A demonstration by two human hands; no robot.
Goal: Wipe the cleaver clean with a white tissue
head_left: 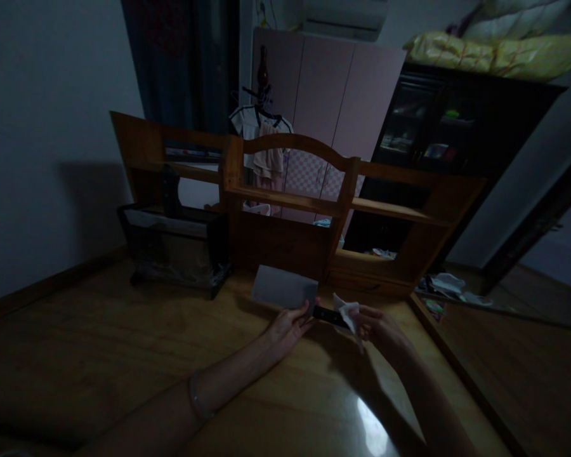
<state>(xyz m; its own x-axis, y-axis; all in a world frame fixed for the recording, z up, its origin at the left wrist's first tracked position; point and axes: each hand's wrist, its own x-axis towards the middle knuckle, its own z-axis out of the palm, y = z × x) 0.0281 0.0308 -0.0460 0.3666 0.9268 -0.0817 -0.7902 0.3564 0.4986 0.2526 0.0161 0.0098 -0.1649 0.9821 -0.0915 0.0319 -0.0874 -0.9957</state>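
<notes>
Over a wooden desk top I hold a cleaver with a wide grey blade and a black handle. My left hand pinches the blade's lower right corner between thumb and fingers. Closed on a crumpled white tissue, my right hand sits at the end of the handle. Whether that hand also grips the handle is hidden by the tissue. The room is dim.
A wooden shelf unit stands along the back of the desk. A dark box with a plastic cover sits at its left end. Behind are a pink wardrobe, hanging clothes and a dark glass cabinet.
</notes>
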